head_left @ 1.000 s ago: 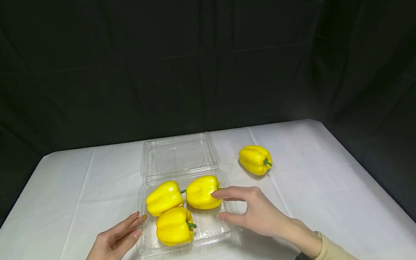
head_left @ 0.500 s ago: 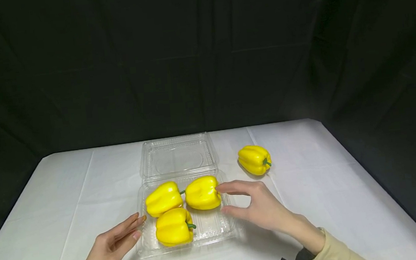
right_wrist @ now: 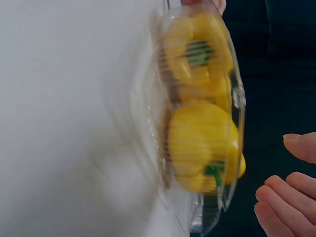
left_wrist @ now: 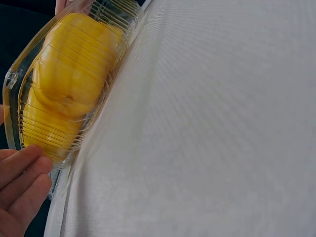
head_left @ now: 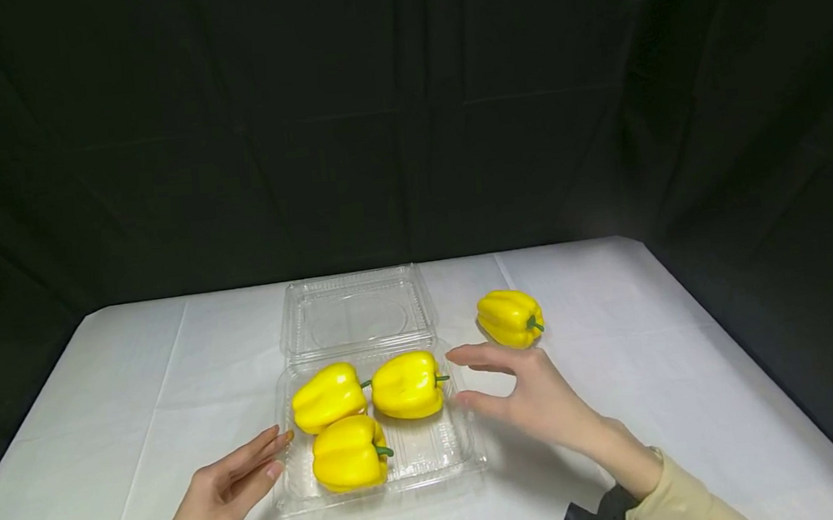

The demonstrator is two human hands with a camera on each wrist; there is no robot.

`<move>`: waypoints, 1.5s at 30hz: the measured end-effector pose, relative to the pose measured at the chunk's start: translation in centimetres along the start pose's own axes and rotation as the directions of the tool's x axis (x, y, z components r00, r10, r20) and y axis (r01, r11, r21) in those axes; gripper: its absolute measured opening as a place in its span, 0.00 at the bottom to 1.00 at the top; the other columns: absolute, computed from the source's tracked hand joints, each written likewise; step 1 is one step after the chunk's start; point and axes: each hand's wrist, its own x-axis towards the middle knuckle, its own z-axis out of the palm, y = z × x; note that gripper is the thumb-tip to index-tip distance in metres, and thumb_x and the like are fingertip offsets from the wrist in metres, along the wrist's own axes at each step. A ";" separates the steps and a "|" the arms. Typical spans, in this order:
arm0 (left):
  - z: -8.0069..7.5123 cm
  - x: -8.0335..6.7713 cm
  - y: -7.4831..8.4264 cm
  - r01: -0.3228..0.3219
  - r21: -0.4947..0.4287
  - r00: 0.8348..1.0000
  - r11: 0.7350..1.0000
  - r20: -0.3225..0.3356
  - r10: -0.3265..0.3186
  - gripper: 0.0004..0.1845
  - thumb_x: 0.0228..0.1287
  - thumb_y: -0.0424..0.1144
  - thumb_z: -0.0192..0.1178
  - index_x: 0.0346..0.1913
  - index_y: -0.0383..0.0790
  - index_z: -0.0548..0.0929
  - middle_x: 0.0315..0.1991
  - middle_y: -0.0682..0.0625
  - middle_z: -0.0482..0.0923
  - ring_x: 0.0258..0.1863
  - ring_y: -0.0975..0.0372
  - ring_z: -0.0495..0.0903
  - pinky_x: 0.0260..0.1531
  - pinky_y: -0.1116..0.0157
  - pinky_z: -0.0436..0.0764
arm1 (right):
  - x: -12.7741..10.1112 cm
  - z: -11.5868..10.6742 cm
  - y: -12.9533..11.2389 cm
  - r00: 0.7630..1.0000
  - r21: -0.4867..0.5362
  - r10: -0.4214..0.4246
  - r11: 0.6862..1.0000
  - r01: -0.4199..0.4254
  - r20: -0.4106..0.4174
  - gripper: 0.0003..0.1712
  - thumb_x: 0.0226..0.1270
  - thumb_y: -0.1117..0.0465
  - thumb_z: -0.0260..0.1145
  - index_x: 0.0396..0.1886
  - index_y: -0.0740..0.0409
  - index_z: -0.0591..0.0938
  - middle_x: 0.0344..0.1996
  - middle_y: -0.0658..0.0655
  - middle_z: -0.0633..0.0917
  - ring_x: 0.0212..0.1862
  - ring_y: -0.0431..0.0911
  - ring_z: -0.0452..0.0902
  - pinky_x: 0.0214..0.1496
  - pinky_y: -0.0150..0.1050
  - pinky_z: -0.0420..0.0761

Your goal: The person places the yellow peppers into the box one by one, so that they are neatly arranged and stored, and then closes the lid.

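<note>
While the clear ribbed plastic clamshell container (head_left: 435,451) sits open on the white tablecloth (head_left: 135,387) with three glossy yellow bell peppers (head_left: 408,385) inside, the right hand (head_left: 531,395) hovers just off its right edge, fingers spread and holding nothing. A fourth yellow pepper (head_left: 510,318) lies on the cloth just beyond that hand's fingertips. The left hand (head_left: 220,488) lies flat with straight fingers, tips touching the container's left wall.

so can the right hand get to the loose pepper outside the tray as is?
Probably yes: the right hand is open and empty, the loose pepper lies just beyond its fingertips on bare cloth, nothing between.
</note>
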 end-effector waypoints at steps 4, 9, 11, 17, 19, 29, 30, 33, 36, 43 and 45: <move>0.0 0.1 0.0 0.002 -0.012 1.000 1.000 0.012 -0.001 0.27 0.73 0.43 0.60 0.70 0.35 0.72 0.62 0.46 0.80 0.58 0.73 0.77 0.52 0.78 0.78 | 0.1 -0.8 0.1 0.999 -0.011 0.027 1.000 -0.028 -0.036 0.26 0.55 0.62 0.79 0.56 0.52 0.85 0.52 0.48 0.87 0.53 0.49 0.85 0.59 0.42 0.82; 0.0 0.2 0.0 -0.012 -0.010 1.000 1.000 0.014 0.012 0.27 0.73 0.42 0.60 0.69 0.35 0.72 0.62 0.45 0.80 0.58 0.73 0.77 0.52 0.78 0.78 | 0.2 -1.6 0.3 0.997 -0.035 0.049 0.998 -0.051 -0.064 0.26 0.56 0.60 0.79 0.56 0.51 0.85 0.52 0.47 0.87 0.53 0.49 0.85 0.59 0.42 0.82; 0.0 0.2 0.0 -0.020 -0.007 1.000 1.000 0.010 0.020 0.26 0.73 0.42 0.60 0.69 0.35 0.73 0.62 0.45 0.80 0.58 0.73 0.77 0.52 0.78 0.78 | 0.3 -1.8 0.4 0.996 -0.058 0.038 0.997 -0.043 -0.076 0.26 0.56 0.61 0.79 0.57 0.52 0.85 0.52 0.48 0.87 0.53 0.48 0.85 0.58 0.44 0.83; 0.0 0.3 0.2 -0.014 0.001 1.000 1.000 0.005 0.014 0.27 0.73 0.42 0.60 0.69 0.34 0.73 0.61 0.45 0.80 0.58 0.73 0.78 0.51 0.78 0.78 | 0.6 -2.4 1.2 0.993 -0.121 0.034 0.992 -0.047 -0.112 0.27 0.56 0.61 0.79 0.58 0.52 0.84 0.53 0.50 0.87 0.52 0.45 0.85 0.56 0.46 0.84; 0.0 0.3 0.2 -0.012 -0.003 1.000 1.000 0.007 0.012 0.26 0.73 0.42 0.60 0.69 0.35 0.73 0.61 0.44 0.80 0.58 0.73 0.78 0.51 0.77 0.78 | 0.7 -2.5 1.4 0.992 -0.126 0.045 0.990 -0.060 -0.115 0.28 0.56 0.61 0.79 0.58 0.52 0.84 0.53 0.50 0.87 0.54 0.47 0.84 0.56 0.46 0.84; 0.0 0.2 0.1 0.010 -0.004 1.000 1.000 0.009 -0.010 0.27 0.72 0.43 0.61 0.69 0.35 0.73 0.61 0.46 0.80 0.58 0.73 0.77 0.51 0.78 0.78 | 0.9 -3.2 1.9 0.985 -0.120 0.102 0.986 -0.119 -0.136 0.28 0.56 0.63 0.78 0.59 0.55 0.83 0.55 0.55 0.86 0.56 0.56 0.83 0.57 0.55 0.83; 0.0 0.2 0.1 0.017 -0.003 1.000 1.000 0.010 -0.017 0.27 0.72 0.44 0.61 0.69 0.36 0.73 0.62 0.46 0.80 0.58 0.73 0.77 0.51 0.78 0.78 | 0.9 -3.3 2.0 0.984 -0.122 0.106 0.985 -0.124 -0.144 0.28 0.56 0.64 0.78 0.58 0.56 0.83 0.55 0.55 0.86 0.56 0.56 0.83 0.57 0.55 0.82; 0.0 0.2 0.1 0.032 0.000 0.999 0.999 0.007 -0.032 0.27 0.72 0.45 0.61 0.69 0.37 0.73 0.62 0.47 0.80 0.58 0.73 0.77 0.51 0.78 0.78 | 0.9 -3.5 2.3 0.981 -0.135 0.103 0.983 -0.126 -0.167 0.28 0.56 0.64 0.78 0.58 0.57 0.83 0.55 0.57 0.86 0.56 0.57 0.83 0.58 0.53 0.82; 0.0 0.2 0.1 0.035 0.003 0.999 0.999 0.004 -0.035 0.27 0.72 0.45 0.61 0.69 0.38 0.74 0.62 0.47 0.80 0.58 0.73 0.77 0.51 0.78 0.77 | 1.0 -3.7 2.5 0.979 -0.150 0.086 0.982 -0.115 -0.185 0.28 0.55 0.65 0.78 0.58 0.59 0.83 0.56 0.58 0.85 0.56 0.58 0.83 0.58 0.51 0.82; 0.0 0.1 0.1 0.044 -0.001 0.999 0.999 -0.002 -0.044 0.27 0.72 0.44 0.61 0.69 0.38 0.74 0.61 0.47 0.80 0.58 0.73 0.77 0.51 0.78 0.78 | 1.1 -4.1 3.0 0.977 -0.192 0.046 0.978 -0.088 -0.209 0.28 0.55 0.65 0.78 0.57 0.59 0.83 0.55 0.59 0.86 0.54 0.57 0.84 0.57 0.52 0.83; 0.0 0.1 0.1 0.050 -0.005 0.999 0.999 0.000 -0.050 0.27 0.72 0.44 0.61 0.69 0.38 0.73 0.62 0.47 0.80 0.57 0.73 0.77 0.51 0.78 0.78 | 1.1 -4.2 3.1 0.975 -0.197 0.038 0.977 -0.083 -0.220 0.28 0.55 0.65 0.78 0.58 0.59 0.82 0.55 0.59 0.85 0.54 0.57 0.84 0.58 0.52 0.82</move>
